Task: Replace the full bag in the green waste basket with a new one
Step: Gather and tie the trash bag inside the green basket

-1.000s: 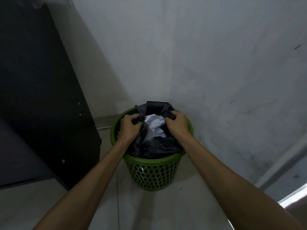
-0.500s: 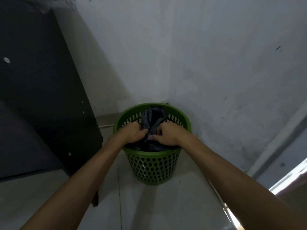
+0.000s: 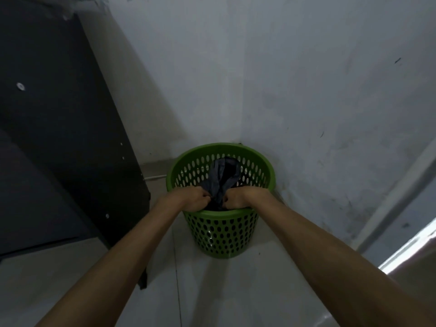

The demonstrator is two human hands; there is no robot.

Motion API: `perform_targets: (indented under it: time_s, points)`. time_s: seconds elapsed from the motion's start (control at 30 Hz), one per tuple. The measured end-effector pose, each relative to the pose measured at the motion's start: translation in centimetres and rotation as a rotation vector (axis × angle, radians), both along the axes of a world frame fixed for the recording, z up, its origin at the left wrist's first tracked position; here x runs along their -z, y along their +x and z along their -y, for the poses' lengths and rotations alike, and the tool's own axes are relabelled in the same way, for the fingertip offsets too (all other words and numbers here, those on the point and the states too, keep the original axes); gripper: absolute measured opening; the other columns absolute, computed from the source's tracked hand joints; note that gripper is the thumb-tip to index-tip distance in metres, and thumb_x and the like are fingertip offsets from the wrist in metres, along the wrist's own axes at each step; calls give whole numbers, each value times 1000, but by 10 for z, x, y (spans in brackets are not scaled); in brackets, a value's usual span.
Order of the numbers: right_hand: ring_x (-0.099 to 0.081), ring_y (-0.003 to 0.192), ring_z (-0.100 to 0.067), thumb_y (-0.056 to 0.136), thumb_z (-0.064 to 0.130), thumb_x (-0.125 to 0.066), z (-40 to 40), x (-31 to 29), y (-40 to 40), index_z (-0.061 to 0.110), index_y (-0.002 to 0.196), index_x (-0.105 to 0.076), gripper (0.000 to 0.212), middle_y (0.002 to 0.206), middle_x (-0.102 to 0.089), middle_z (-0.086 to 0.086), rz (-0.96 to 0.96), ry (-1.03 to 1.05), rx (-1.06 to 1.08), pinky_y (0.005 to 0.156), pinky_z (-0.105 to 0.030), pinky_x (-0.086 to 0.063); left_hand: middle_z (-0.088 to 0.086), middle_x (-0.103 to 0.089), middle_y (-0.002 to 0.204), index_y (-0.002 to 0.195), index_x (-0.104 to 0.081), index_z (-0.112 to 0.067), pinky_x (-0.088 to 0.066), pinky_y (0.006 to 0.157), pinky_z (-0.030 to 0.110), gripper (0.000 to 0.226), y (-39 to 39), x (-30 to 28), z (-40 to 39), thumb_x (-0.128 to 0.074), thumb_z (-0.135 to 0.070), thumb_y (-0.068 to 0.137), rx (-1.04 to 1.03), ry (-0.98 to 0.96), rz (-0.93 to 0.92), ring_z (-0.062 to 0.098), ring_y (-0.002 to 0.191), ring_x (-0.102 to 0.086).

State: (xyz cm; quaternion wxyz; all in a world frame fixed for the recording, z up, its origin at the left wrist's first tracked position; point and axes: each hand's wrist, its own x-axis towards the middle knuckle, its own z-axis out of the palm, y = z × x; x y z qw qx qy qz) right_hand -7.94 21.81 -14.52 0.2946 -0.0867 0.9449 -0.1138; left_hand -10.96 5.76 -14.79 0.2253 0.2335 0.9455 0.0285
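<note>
A green perforated waste basket [image 3: 221,234] stands on the floor in the corner of two pale walls. Inside it sits a black bag [image 3: 223,175] whose gathered top sticks up as a twisted tail against the far inner wall. My left hand [image 3: 192,199] grips the bag's neck from the left, just inside the near rim. My right hand [image 3: 237,199] grips the same neck from the right, knuckles almost meeting the left hand. The bag's body and its contents are hidden below my hands.
A tall black cabinet [image 3: 59,149] stands close on the left of the basket. The pale tiled floor [image 3: 212,291] stretches in front. A grey door frame [image 3: 401,192] and a bright strip run along the right edge. A thin white cable [image 3: 153,177] lies behind the basket.
My hands drew together at the basket's middle, closing the bag's open mouth over the white paper. The bag's edges came off the rim and now form a twisted neck.
</note>
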Motion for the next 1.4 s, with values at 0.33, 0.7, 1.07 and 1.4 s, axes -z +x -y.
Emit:
perform_targets:
  time_s: [0.33, 0.7, 1.07, 1.4]
  points:
    - [-34, 138, -30, 86, 52, -60, -30, -35, 7, 27, 148, -36, 71, 153, -26, -5, -145, 51, 57, 110, -41, -36, 12, -68, 110, 112, -68, -11, -46, 90, 31, 30, 1, -7, 22, -47, 2, 94, -52, 474, -396, 28, 101, -62]
    - [-60, 104, -31, 94, 24, -52, -53, -53, 19, 15, 125, -58, 32, 122, -62, -11, -637, -13, 211, 72, -29, -42, -9, -53, 89, 102, -69, -15, -40, 65, 20, 30, 45, -53, 39, -77, -35, 80, 76, 393, -241, 4, 78, -50]
    - [-63, 84, -26, 72, 30, -68, -68, -70, 31, 8, 64, -52, 29, 90, -67, -10, -632, -333, 308, 64, -30, -48, 3, -48, 56, 52, -43, -15, -35, 50, 27, 47, 26, -58, 62, -77, -29, 80, -139, 523, -495, 16, 51, -47]
    - [-38, 135, -30, 86, 21, -64, -43, -55, 28, 17, 156, 7, 100, 158, -21, -6, -73, -666, 569, 97, -31, -43, 5, -65, 105, 109, -61, -21, -51, 77, 28, 27, 24, -56, 51, -52, -2, 91, -338, 773, -165, 21, 97, -61]
